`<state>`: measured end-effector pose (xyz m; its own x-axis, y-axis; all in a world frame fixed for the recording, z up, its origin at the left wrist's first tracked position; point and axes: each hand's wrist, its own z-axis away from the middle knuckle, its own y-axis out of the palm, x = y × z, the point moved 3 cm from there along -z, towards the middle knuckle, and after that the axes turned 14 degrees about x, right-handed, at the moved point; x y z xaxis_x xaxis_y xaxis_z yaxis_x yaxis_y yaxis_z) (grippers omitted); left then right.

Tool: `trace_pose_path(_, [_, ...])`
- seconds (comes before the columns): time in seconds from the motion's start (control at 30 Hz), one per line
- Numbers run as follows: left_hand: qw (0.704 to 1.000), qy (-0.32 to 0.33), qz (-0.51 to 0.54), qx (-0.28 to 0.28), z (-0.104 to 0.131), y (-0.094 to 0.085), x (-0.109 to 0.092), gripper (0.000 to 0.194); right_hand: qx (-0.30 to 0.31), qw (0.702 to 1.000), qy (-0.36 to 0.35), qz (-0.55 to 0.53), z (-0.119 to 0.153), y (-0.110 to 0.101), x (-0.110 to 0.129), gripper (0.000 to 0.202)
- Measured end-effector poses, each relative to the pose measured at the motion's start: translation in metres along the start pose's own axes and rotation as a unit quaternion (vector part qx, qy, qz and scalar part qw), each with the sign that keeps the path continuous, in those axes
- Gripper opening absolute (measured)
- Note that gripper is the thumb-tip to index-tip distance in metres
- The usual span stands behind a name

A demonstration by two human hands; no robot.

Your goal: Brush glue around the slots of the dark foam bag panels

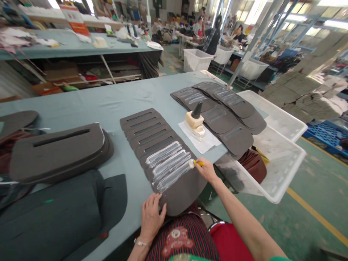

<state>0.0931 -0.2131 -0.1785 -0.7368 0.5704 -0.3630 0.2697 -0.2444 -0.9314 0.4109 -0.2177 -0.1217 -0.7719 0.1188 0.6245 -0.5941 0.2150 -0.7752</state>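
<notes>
Dark grey rounded panels (pixel 179 195) with long slots lie overlapped in a row in front of me. White paste is smeared around the slots of the nearer ones. My right hand (pixel 206 169) is closed around the yellow handle of a small brush (pixel 199 163), its pale tip touching the white-coated area at the right edge. My left hand (pixel 152 214) lies at the near left edge of the closest panel, fingers stretched out and thumb apart. Beyond the brush, a cream-coloured container (pixel 193 119) with a black cone on top stands on a white sheet (pixel 202 145).
More coated panels (pixel 225 116) are spread at the table's right end. A panel stack (pixel 62 148) and dark rolled material (pixel 54 217) lie on the left of the blue-green table (pixel 87 105). White plastic bins (pixel 285 163) stand beyond the right edge. People work farther back.
</notes>
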Motion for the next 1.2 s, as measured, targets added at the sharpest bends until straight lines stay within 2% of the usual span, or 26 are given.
trace_pose_path(0.03, [1.000, -0.002, 0.005, -0.001, 0.000, 0.000, 0.001, 0.031, -0.001, 1.000, 0.003, 0.015, -0.003, -0.004, -0.003, 0.016])
trace_pose_path(0.1, [1.000, -0.010, 0.020, -0.006, -0.003, -0.002, 0.003, 0.029, -0.009, 1.000, 0.001, 0.027, -0.005, -0.002, 0.008, 0.016])
trace_pose_path(0.2, [0.998, -0.034, 0.034, -0.030, -0.017, -0.009, 0.007, 0.026, -0.026, 0.999, -0.021, -0.007, 0.002, 0.022, 0.050, 0.015])
trace_pose_path(0.27, [0.998, -0.045, 0.029, -0.045, -0.030, -0.014, 0.009, 0.025, 0.005, 0.997, -0.063, -0.042, 0.005, 0.043, 0.077, 0.014])
trace_pose_path(0.33, [0.998, -0.047, 0.015, -0.039, -0.043, -0.017, 0.009, 0.025, 0.060, 0.990, -0.109, -0.060, 0.004, 0.056, 0.088, 0.014])
trace_pose_path(0.4, [0.999, -0.043, 0.003, -0.024, -0.050, -0.018, 0.009, 0.023, 0.080, 0.989, -0.109, -0.061, -0.004, 0.052, 0.077, 0.013])
trace_pose_path(0.43, [0.999, -0.041, 0.002, -0.019, -0.051, -0.019, 0.010, 0.023, 0.065, 0.993, -0.088, -0.055, -0.011, 0.044, 0.065, 0.013])
trace_pose_path(0.5, [0.999, -0.047, 0.010, -0.015, -0.055, -0.021, 0.011, 0.022, -0.001, 0.999, -0.029, -0.033, -0.026, 0.022, 0.040, 0.013])
trace_pose_path(0.57, [0.998, -0.060, 0.022, -0.018, -0.062, -0.024, 0.013, 0.021, -0.064, 0.998, 0.004, -0.021, -0.040, 0.008, 0.031, 0.013])
trace_pose_path(0.63, [0.997, -0.072, 0.023, -0.033, -0.075, -0.030, 0.016, 0.022, -0.082, 0.996, -0.013, -0.039, -0.050, 0.014, 0.042, 0.013])
trace_pose_path(0.73, [0.994, -0.091, -0.005, -0.055, -0.097, -0.037, 0.020, 0.027, -0.001, 0.991, -0.115, -0.072, -0.058, 0.047, 0.074, 0.013])
trace_pose_path(0.8, [0.993, -0.099, -0.028, -0.050, -0.107, -0.039, 0.023, 0.028, 0.048, 0.985, -0.149, -0.077, -0.063, 0.058, 0.076, 0.014])
trace_pose_path(0.83, [0.993, -0.100, -0.035, -0.044, -0.110, -0.038, 0.024, 0.027, 0.052, 0.986, -0.141, -0.077, -0.067, 0.056, 0.069, 0.014])
trace_pose_path(0.93, [0.993, -0.102, -0.037, -0.038, -0.113, -0.037, 0.026, 0.027, -0.019, 0.997, -0.054, -0.054, -0.086, 0.025, 0.030, 0.014])
trace_pose_path(1.0, [0.992, -0.116, -0.026, -0.035, -0.118, -0.039, 0.028, 0.025, -0.079, 0.996, -0.013, -0.034, -0.098, 0.007, 0.016, 0.015])
trace_pose_path(1.03, [0.991, -0.126, -0.021, -0.039, -0.122, -0.040, 0.030, 0.024, -0.099, 0.994, -0.009, -0.035, -0.104, 0.004, 0.018, 0.015])
trace_pose_path(1.1, [0.988, -0.145, -0.023, -0.058, -0.132, -0.045, 0.033, 0.027, -0.097, 0.993, -0.043, -0.061, -0.113, 0.015, 0.036, 0.015])
trace_pose_path(1.2, [0.985, -0.149, -0.046, -0.069, -0.147, -0.050, 0.036, 0.032, -0.017, 0.985, -0.139, -0.101, -0.124, 0.054, 0.071, 0.013])
